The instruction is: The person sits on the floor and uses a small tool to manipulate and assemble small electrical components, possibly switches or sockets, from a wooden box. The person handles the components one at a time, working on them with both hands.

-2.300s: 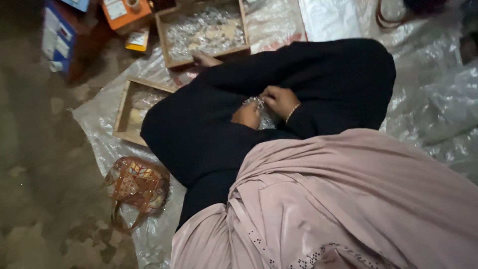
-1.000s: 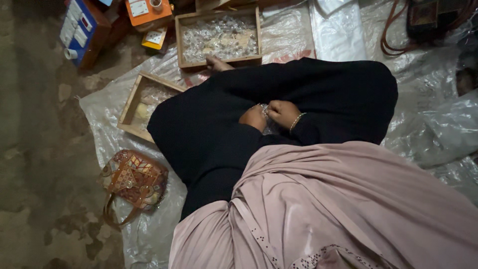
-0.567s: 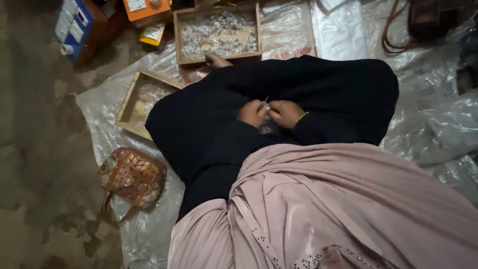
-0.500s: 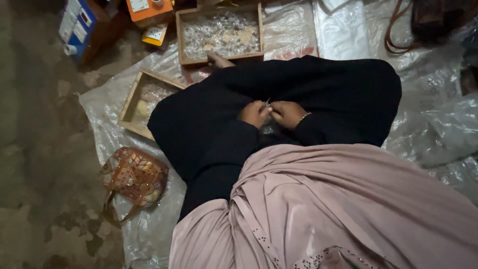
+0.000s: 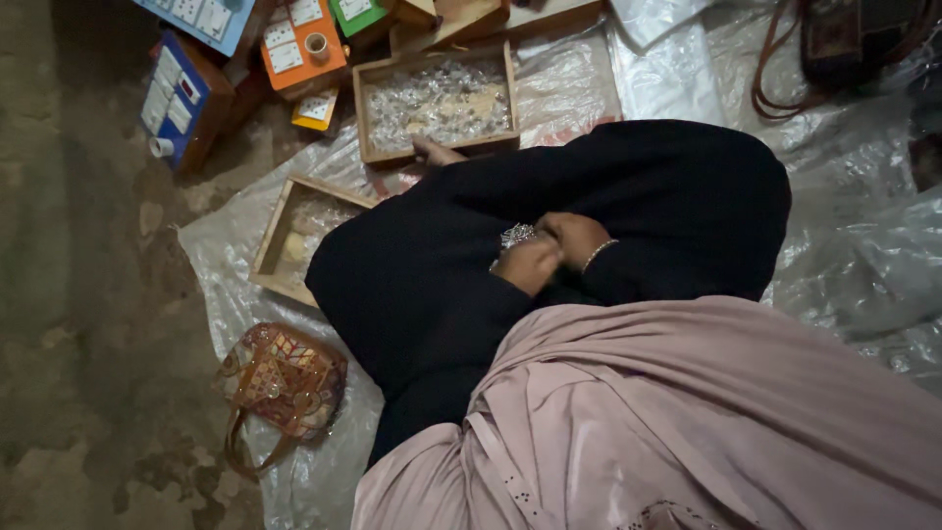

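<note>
While the person sits cross-legged on the clear plastic sheet (image 5: 834, 285), both hands meet in the black-clad lap. The left hand (image 5: 528, 265) is curled, fingers closed down on the lower edge of a small silvery piece (image 5: 516, 236), and the right hand (image 5: 577, 238) pinches it from the other side, fingertips bent in tight against it. The glittery piece pokes out just above the left knuckles, at the tips of both hands; it's dim here, so what it is exactly can't be made out. A bangle (image 5: 596, 255) rings the right wrist. Beyond the knees, a wooden tray (image 5: 436, 102) of pale bits sits on the sheet, another wooden tray (image 5: 294, 240) to the left, a patterned handbag (image 5: 282, 381) nearer by.
</note>
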